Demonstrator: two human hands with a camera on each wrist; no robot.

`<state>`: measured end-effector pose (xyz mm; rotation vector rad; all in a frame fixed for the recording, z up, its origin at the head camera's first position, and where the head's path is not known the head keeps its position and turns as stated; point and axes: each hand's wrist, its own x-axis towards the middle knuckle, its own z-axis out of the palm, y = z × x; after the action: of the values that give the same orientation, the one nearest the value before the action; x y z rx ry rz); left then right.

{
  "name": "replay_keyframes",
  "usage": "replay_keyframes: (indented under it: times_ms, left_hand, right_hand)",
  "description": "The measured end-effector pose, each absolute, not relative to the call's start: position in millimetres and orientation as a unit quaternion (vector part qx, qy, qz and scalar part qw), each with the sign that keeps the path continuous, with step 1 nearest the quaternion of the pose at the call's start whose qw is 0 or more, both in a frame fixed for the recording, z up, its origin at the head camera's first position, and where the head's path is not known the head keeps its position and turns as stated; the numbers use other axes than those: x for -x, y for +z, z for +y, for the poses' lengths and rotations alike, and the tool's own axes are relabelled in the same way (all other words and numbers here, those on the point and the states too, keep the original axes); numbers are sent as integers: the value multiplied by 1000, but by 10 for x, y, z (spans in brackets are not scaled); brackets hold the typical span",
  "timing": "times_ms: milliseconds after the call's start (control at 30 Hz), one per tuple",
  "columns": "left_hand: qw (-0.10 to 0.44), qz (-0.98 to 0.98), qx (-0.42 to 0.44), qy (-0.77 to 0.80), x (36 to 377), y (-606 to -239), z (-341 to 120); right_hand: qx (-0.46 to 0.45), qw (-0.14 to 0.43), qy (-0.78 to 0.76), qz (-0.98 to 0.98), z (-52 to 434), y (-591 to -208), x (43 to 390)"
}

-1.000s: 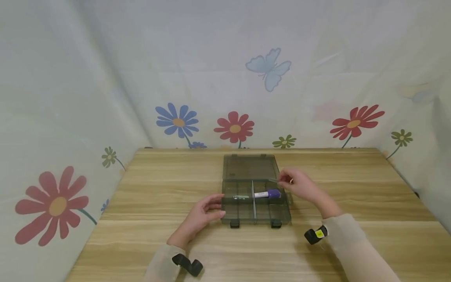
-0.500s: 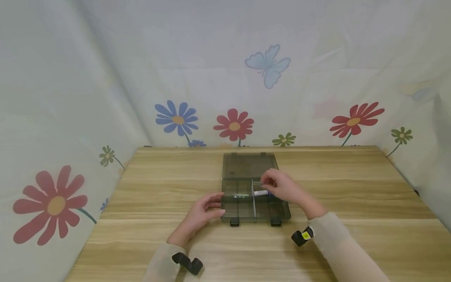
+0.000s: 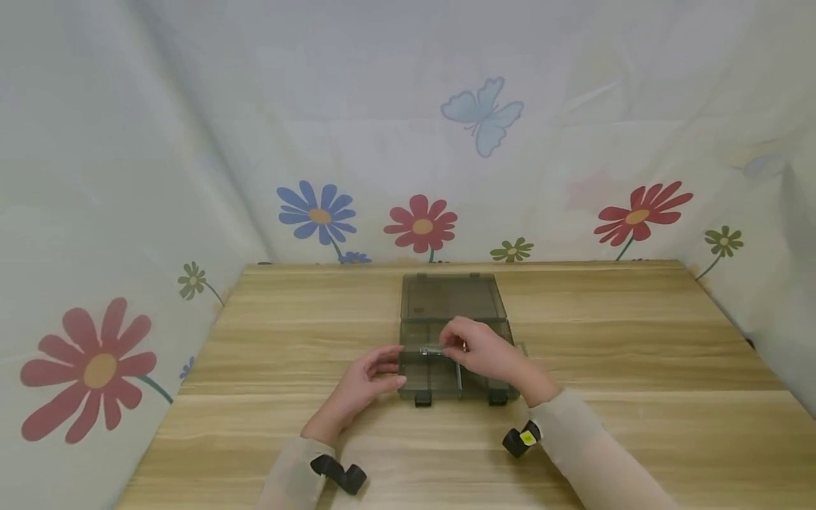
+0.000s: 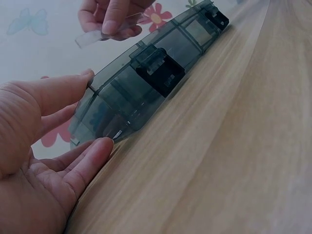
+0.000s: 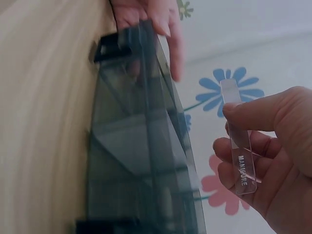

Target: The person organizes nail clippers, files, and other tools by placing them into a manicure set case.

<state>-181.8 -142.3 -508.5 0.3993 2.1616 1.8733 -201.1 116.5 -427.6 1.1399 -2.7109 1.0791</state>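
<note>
A smoky, see-through plastic compartment box (image 3: 413,379) lies on the table with its lid (image 3: 449,296) folded back. My right hand (image 3: 487,350) is above the box's middle. Between thumb and fingers it pinches a clear, flat nail file (image 5: 240,141) lettered MANICURE. My left hand (image 3: 360,389) rests beside the box, its extended thumb and fingers touching the left wall. A small shiny item (image 3: 430,350) shows at the left compartments, just by the right fingertips; its kind cannot be made out. The right hand hides much of the right compartments.
The wood-grain table (image 3: 306,304) stretches around the box on all sides. A pale curtain (image 3: 357,106) printed with flowers and a butterfly hangs behind it and at the sides. Two dark latches (image 3: 497,398) are at the box's front edge.
My right hand has moved left across the box with the nail file, from the right rim to the middle. It now covers the white, purple-capped tube. My left hand stays in place.
</note>
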Motion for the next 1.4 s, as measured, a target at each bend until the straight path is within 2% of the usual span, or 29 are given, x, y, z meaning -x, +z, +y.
replay_keyframes:
  times_ms: [367,1167,1400]
  left_hand:
    - [127,740,-141,646,1809,-5072,-1416]
    - [126,740,-141,646,1800,-5066,-1406]
    - [124,745,-141,641,1801,-5070,-1414]
  right_hand:
    - [-384,-8,337,-860,913,-4403,1926]
    - [-391,4,291,-873,815,-4549,1933]
    - [-375,-12,292,-880,815,-4524,1930]
